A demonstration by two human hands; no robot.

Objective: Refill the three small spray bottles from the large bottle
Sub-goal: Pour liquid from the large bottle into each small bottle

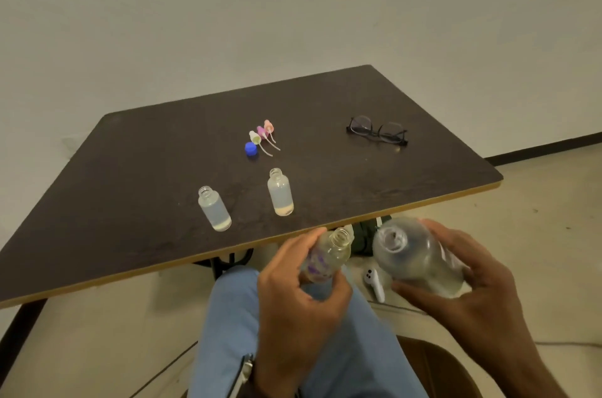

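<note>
Plain white wall is standing behind a dark brown table [325,111] with a pale edge. Below the table's near edge, over a lap in light blue trousers [234,332], the left hand [293,296] is gripping a small uncapped bottle [329,256], its fingers curled round the body and its mouth tilting up toward the right. Just beside that bottle, the right hand [469,280] is clasping the large clear bottle [413,254], which is lying tipped with its open mouth facing the small bottle; the two mouths are near but apart. On the table, two more small bottles are standing uncapped and upright, one [214,208] toward the left and one [280,192] nearer the middle, both holding clear liquid. Behind them three spray tops [262,135] are lying beside a blue cap [250,149]. Black glasses [378,130] are resting well to the right of the tops.
</note>
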